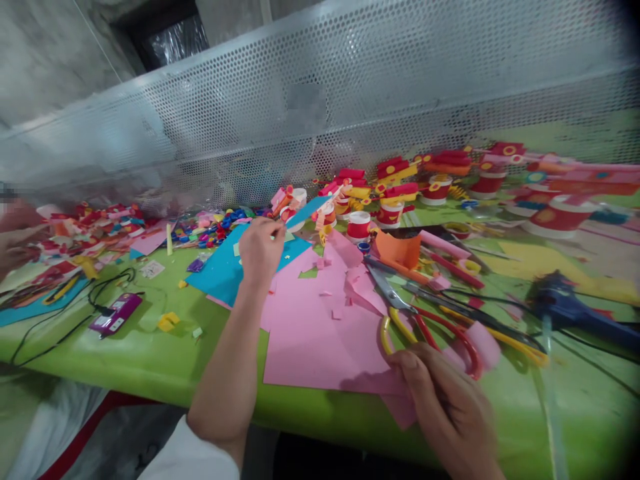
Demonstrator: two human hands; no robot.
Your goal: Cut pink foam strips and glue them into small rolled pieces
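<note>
My left hand [263,248] is closed on a narrow blue strip [306,213], which slants up to the right above a blue sheet [215,267]. My right hand [445,400] is at the front of the table, thumb and fingers closed at the yellow handle loop of a pair of scissors [387,287]. The blades point away from me, over the edge of a large pink sheet [305,353]. Small pink scraps [337,313] lie on that sheet. A red handle loop [473,350] shows right beside the yellow one.
Red-and-white cup models [359,227] line the back before a perforated metal screen [240,100]. A blue glue gun [565,303] with cables lies right. A purple power strip [117,313] sits left on the green table [150,360]. Another person's hand [20,243] is far left.
</note>
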